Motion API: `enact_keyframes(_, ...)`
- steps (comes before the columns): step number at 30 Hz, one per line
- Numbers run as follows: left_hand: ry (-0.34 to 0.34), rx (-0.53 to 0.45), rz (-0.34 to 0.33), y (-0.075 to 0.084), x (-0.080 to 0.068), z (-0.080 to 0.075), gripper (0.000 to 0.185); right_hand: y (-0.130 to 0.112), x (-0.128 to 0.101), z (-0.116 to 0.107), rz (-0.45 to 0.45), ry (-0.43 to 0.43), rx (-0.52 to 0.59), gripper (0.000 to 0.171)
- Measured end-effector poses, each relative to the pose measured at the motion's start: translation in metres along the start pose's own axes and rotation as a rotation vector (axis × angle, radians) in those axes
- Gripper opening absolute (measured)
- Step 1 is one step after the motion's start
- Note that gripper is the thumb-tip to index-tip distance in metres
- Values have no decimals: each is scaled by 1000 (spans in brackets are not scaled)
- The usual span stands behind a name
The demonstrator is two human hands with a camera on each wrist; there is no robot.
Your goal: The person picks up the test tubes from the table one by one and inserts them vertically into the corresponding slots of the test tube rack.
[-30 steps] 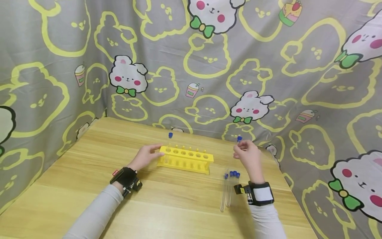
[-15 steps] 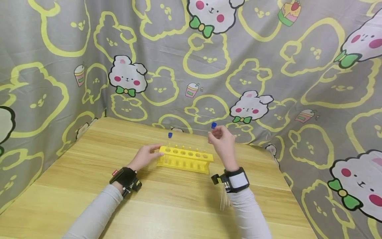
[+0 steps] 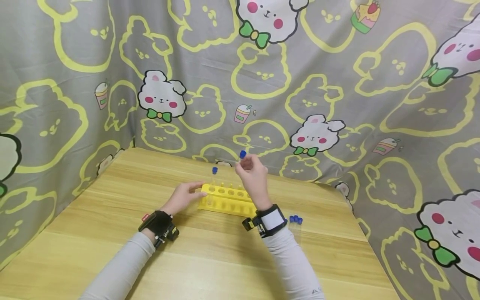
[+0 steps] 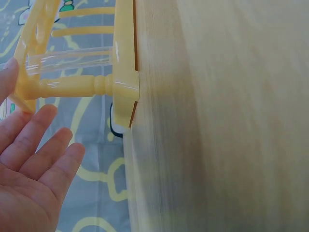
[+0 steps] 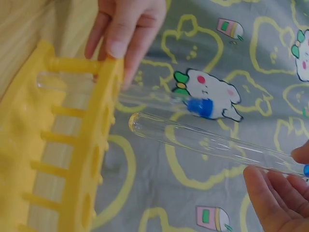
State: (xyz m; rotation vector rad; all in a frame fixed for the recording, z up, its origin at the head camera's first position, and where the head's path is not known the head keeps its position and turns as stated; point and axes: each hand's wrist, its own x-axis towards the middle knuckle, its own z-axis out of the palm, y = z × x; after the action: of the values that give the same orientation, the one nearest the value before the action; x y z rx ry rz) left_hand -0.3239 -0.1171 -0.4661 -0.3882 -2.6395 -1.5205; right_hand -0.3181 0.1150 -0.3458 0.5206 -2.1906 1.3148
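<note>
The blue-capped test tube (image 5: 207,143) is suspended above the yellow test-tube rack (image 3: 227,196), clear of it, pinched near the cap (image 3: 243,154) by the right hand (image 3: 255,175). The left hand (image 3: 181,196) grips the rack's end, beside a seated tube (image 5: 152,99). Further tubes (image 3: 296,219) lie on the table (image 3: 187,258).

Grey cartoon-print curtains (image 3: 210,75) surround a wooden table (image 3: 187,258).

In the head view we lose one end of the yellow rack (image 3: 226,196) behind the right hand (image 3: 255,176); the right wrist view's edge crops the blue cap (image 5: 306,170) of the held tube (image 5: 212,142).
</note>
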Motion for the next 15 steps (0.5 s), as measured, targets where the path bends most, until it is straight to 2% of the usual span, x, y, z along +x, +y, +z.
enact_keyframes(7,1,-3,-9,2,0,-1,58,5,-4,20,-25,-40,-67,15)
enact_keyframes(15,-6,-5,-11,2,1,-1,59,17,-12,34,-13,-99,-125,13)
